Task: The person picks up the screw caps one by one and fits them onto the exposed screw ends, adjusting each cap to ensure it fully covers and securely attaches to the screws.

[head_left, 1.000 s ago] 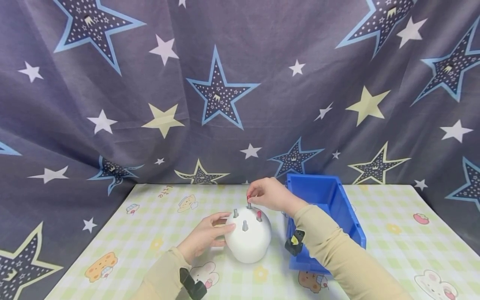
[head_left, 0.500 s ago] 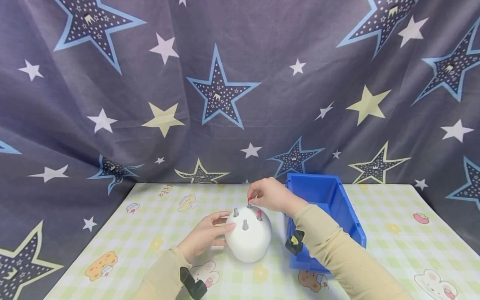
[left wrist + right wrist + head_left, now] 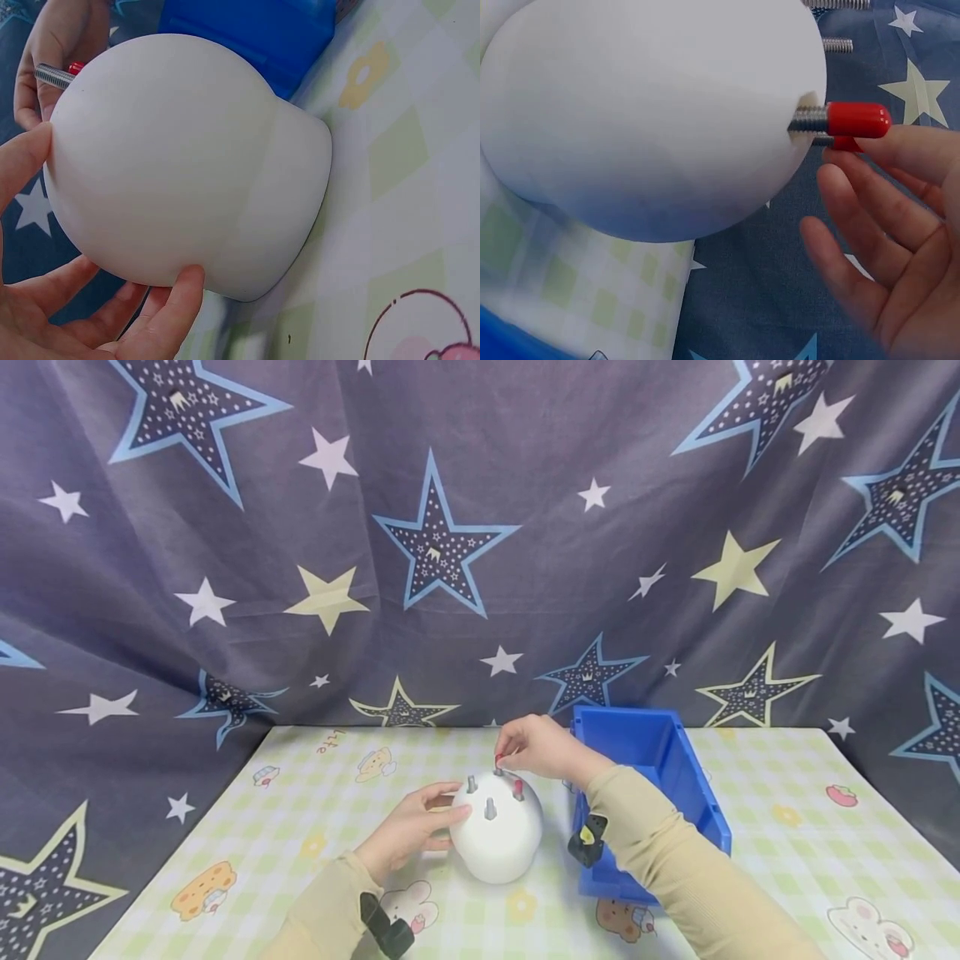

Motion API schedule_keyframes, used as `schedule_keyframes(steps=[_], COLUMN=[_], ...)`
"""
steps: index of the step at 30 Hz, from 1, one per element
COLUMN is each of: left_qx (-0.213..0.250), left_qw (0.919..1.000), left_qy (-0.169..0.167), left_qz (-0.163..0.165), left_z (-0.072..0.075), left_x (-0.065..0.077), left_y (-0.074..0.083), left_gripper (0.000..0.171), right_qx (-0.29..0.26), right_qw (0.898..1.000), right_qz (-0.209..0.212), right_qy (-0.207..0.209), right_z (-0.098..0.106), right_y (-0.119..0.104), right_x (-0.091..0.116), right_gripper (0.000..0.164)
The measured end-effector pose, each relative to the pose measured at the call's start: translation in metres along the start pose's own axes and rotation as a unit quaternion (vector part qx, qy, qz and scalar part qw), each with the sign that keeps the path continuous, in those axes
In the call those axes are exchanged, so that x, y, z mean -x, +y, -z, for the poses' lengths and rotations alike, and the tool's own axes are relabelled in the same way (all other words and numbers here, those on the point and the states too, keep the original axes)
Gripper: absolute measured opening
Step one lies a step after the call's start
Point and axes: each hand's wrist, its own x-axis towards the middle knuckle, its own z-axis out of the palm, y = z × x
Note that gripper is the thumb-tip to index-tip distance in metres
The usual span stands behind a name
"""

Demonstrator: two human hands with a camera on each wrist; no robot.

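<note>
A white ball-shaped base with a narrower foot stands on the table, several threaded metal studs rising from its top. My left hand holds its left side, thumb near the top and fingers spread around the lower side in the left wrist view. My right hand pinches a red cap on the rearmost stud, partly hidden by the fingers. Another red cap covers the stud at the right. Two bare studs show in the head view, the front stud and the left stud.
A blue plastic bin stands right of the base, beneath my right forearm. A checked cloth with cartoon prints covers the table. Behind it hangs a dark star-patterned curtain.
The red cap in my right hand has moved slightly down along the rear stud, and less bare thread shows below it. My left hand and the white base keep their places.
</note>
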Motion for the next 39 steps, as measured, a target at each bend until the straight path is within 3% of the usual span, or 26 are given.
schedule_keyframes(steps=[8, 17, 29, 39], left_qx=[0.001, -0.001, -0.003, -0.005], left_qw=[1.0, 0.9999, 1.0, 1.0], left_qy=[-0.004, -0.007, -0.002, 0.001], left_qz=[-0.007, -0.009, -0.006, -0.005], left_z=[0.0008, 0.0006, 0.0009, 0.0008], left_x=[0.0021, 0.0019, 0.0032, 0.0012], left_y=[-0.0004, 0.0, -0.0005, -0.002], left_gripper=[0.066, 0.068, 0.066, 0.065], right_qx=[0.009, 0.008, -0.017, -0.042], right_qw=[0.999, 0.999, 0.998, 0.996], right_qz=[-0.021, -0.024, -0.047, -0.039], right_qy=[-0.026, -0.026, -0.042, -0.063], right_z=[-0.0051, -0.0053, -0.0067, -0.0055], right_y=[0.0029, 0.0053, 0.0044, 0.0083], right_x=[-0.001, -0.0018, -0.0026, -0.0034], right_gripper=[0.003, 0.004, 0.004, 0.006])
